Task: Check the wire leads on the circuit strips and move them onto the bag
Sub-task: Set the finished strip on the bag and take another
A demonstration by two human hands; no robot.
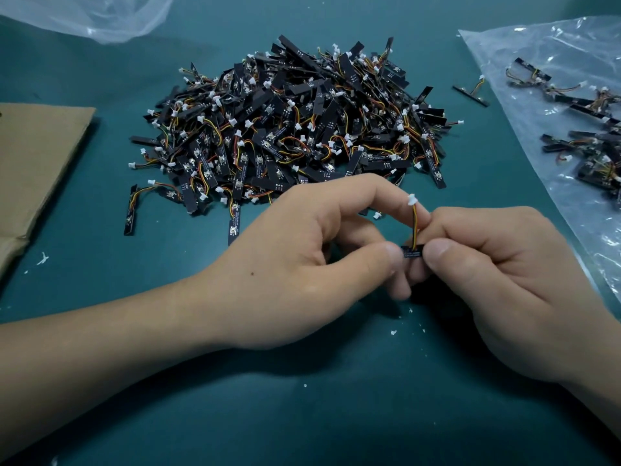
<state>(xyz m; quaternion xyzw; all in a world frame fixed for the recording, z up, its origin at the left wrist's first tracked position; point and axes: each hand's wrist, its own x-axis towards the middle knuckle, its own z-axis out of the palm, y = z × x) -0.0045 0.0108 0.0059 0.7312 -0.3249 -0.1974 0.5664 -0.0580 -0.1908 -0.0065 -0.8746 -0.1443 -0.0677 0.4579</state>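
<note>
— What does the head view give you?
— One strip [411, 253], held low over the table [302, 415], just in front of the pile [292, 129]. My left hand [302, 257] pinches its left end with the thumb, the forefinger arched up beside the white plug [411, 199]. My right hand [497, 274] pinches the other end, thumb pressed on the board's edge. The remaining fingers of both are curled in.
— Why hold it like that?
— I'd say so the leads [414, 227] stand straight up between the hands, where the soldered end shows and can be tugged.
— And the bag?
— The bag [537, 129] lies flat to the right, well apart from this strip, with some strips on it. A stray [470, 94] sits just off its edge. The pile is large, so I judge most of the work remains; this strip goes right once its leads pass.
</note>
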